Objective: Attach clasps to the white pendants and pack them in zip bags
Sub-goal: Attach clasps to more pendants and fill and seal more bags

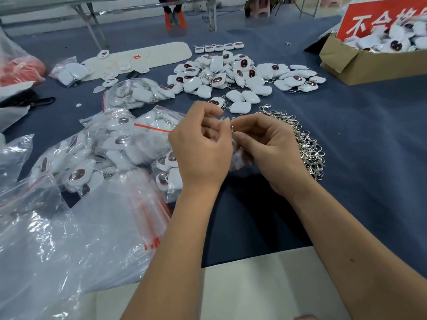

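My left hand [203,144] and my right hand [268,148] meet over the middle of the blue table. Between them sits a small white pendant in clear wrap [236,158], mostly hidden by the fingers. My right fingers pinch a small metal clasp [233,128] at its top, and my left fingers curl round the pendant. A heap of silver clasps [305,144] lies just right of my right hand. Loose white pendants [231,75] are piled further back. Filled zip bags [129,144] lie to the left.
A cardboard box [360,63] of pendants with a red sign stands at the back right. Empty zip bags [69,239] with red strips spread at the front left. A white board [143,56] lies at the back. The table's front edge [254,257] is near my forearms.
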`<state>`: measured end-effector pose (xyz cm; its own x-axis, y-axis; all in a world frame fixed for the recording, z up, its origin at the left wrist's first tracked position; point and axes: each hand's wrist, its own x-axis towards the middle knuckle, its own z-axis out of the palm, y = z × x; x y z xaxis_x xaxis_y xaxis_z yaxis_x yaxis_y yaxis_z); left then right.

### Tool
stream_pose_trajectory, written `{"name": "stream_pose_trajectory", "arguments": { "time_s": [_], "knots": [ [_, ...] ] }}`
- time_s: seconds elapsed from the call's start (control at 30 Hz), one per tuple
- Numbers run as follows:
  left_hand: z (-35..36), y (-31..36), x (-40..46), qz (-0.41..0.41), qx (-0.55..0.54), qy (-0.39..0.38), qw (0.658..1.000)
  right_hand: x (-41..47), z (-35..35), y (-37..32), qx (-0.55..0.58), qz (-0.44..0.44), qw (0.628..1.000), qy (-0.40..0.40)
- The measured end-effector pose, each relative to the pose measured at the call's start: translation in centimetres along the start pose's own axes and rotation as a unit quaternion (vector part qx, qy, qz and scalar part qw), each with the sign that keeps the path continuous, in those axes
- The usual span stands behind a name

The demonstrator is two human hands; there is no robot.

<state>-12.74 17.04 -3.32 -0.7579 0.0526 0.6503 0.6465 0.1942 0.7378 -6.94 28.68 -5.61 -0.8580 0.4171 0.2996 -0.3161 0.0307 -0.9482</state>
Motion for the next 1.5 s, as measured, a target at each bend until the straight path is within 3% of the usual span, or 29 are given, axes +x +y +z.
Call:
{"name": "stream_pose_trajectory", "arguments": {
  "time_s": [0.2, 0.3, 0.4, 0.47, 0.53, 0.6, 0.73, 0.83, 0.93, 1.03, 1.2, 1.5],
  "knots": [
    [-0.1, 0.4, -0.1, -0.025, -0.064, 0.007, 0.998, -0.1, -0.2, 0.0, -0.115, 0.003, 0.987, -0.111],
    [-0.2, 0.5, 0.2, -0.063, -0.107, 0.039, 0.991, -0.5, 0.1, -0.4, -0.147, -0.073, 0.986, -0.008],
    [-0.5, 0.7, 0.7, -0.106, -0.157, 0.073, 0.979, -0.6, -0.2, -0.4, -0.232, -0.152, 0.952, 0.128],
    [-0.7, 0.9, 1.1, -0.119, -0.202, 0.081, 0.969, -0.6, -0.5, -0.7, -0.183, -0.101, 0.974, 0.089],
    [-0.7, 1.2, 1.4, -0.122, -0.255, 0.086, 0.955, -0.7, -0.3, -0.8, -0.116, -0.009, 0.993, -0.016],
    [-0.6, 1.6, 1.7, -0.126, -0.292, 0.075, 0.945, -0.7, 0.3, -0.4, -0.110, 0.001, 0.991, -0.075],
    [-0.8, 1.6, 1.6, -0.103, -0.264, 0.048, 0.958, -0.4, 0.8, -0.1, -0.030, -0.009, 0.999, -0.038],
    [-1.2, 0.0, 1.6, -0.075, -0.105, 0.051, 0.990, -0.3, 0.2, -0.6, 0.070, 0.033, 0.997, -0.001],
    [-1.7, -0.7, 1.4, -0.210, -0.108, -0.078, 0.969, -0.4, -0.3, -1.2, 0.129, 0.077, 0.989, 0.014],
    [-1.6, -0.6, 0.7, -0.369, -0.178, -0.226, 0.884, -0.4, -0.6, -1.3, 0.042, 0.110, 0.991, 0.055],
    [-1.4, -0.8, 0.5, -0.330, -0.143, -0.285, 0.889, 0.0, -0.2, -1.3, 0.024, 0.122, 0.987, 0.106],
    [-3.0, -1.4, 1.1, -0.329, -0.166, -0.369, 0.853, 0.7, -1.3, -1.0, 0.049, 0.123, 0.977, 0.165]
  ]
}}
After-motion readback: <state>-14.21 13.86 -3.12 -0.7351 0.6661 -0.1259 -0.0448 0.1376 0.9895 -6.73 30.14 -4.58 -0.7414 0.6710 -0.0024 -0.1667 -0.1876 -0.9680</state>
